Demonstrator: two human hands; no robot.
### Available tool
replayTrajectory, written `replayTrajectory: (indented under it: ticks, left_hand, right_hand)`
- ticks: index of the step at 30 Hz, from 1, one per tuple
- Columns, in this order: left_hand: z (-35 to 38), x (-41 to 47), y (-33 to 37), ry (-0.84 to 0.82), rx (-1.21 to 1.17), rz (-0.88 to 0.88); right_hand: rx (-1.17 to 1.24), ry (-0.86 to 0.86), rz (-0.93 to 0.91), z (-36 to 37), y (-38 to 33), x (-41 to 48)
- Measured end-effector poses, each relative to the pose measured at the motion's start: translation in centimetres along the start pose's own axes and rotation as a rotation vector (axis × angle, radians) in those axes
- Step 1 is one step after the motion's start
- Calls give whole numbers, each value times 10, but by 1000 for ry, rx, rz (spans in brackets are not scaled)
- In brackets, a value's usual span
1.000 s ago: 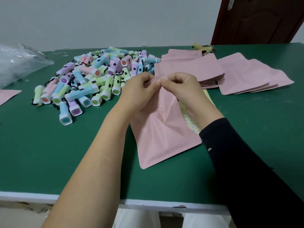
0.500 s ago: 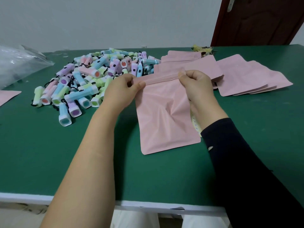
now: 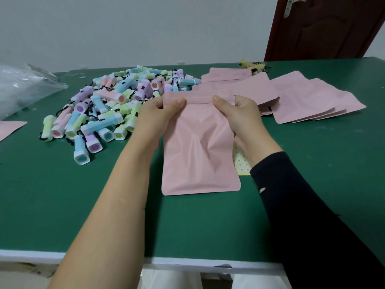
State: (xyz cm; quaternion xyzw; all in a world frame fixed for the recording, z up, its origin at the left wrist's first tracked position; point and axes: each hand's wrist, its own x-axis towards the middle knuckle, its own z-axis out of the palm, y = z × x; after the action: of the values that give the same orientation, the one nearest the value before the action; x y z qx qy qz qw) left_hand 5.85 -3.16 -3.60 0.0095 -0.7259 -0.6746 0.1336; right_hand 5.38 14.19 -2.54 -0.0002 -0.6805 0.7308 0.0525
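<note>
A pink zip pouch (image 3: pixel 198 155) stands upright over the green table (image 3: pixel 62 201), its lower edge near the cloth. My left hand (image 3: pixel 156 115) pinches the pouch's top strip at its left end, thumb in front. At the right end my right hand (image 3: pixel 239 113) pinches the same strip. The pouch's face is creased in the middle. Left of my hands lies a heap of pastel toy flashlights (image 3: pixel 108 113) with black cords.
Stacks of flat pink pouches (image 3: pixel 308 99) lie at the right and behind my hands. A yellow dotted sheet (image 3: pixel 241 165) peeks out under my right wrist. A clear plastic bag (image 3: pixel 23 86) sits far left, a pink pouch corner (image 3: pixel 10 128) below it. A dark red door (image 3: pixel 325 28) stands behind.
My hands have slid apart along the pouch's top strip, from pinching together at its middle to its two ends. The pouch has swung from slanted to straight and upright.
</note>
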Motion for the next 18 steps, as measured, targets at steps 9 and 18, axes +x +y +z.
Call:
replayTrajectory:
  ticks: [9,18]
  left_hand:
    - [-2,8,-1,97,-117,-168]
    - [-11,12,-6,213,-165,-165]
  right_hand:
    - [-13,-11,3,3,-2,3]
    - [-84,-220,174,1,10,6]
